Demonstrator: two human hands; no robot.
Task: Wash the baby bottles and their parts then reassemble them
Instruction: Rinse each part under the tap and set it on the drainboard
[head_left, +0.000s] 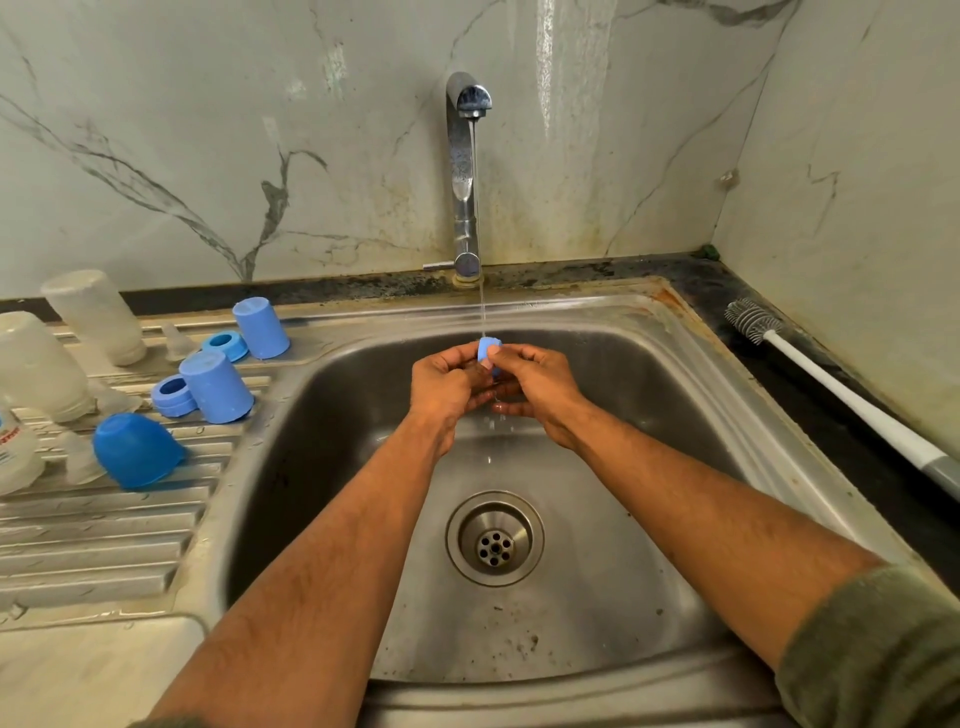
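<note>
Blue ring (489, 349) pinched between left hand (448, 382) and right hand (535, 387), under tap stream.

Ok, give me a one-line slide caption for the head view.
Both hands rinse a small blue bottle part under the running tap, with washed bottles and caps draining on the left drainboard.

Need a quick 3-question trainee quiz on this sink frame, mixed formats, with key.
1. True or false: the tap is running.
2. Which hands hold the small blue part? A left only, B right only, C both.
3. Fill in: the bottle brush lies on the counter to the ___ of the sink.

Key: 1 true. 2 C: left hand and right hand. 3 right.
</note>
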